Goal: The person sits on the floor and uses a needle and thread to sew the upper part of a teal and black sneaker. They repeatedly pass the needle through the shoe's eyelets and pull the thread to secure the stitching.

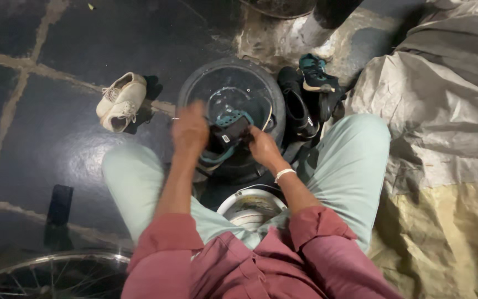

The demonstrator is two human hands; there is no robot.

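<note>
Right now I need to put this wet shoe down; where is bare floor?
Bare floor lies left of the basin, between the white shoe and the phone. Crowded on the right: dark shoes against the tarpaulin.

We see a dark stone floor point(56, 50), wet and glossy, with rough pale mortar joints. We note a black basin point(195, 83) of smooth, shiny plastic, and a black-and-teal shoe point(229, 133) of wet fabric and rubber. The white sneaker point(120, 101) looks like scuffed, matt leather or synthetic. The grey tarpaulin point(443, 99) is crinkled woven plastic with a dull sheen. The bicycle wheel point(56, 271) shows bright metal rim and spokes.
</note>
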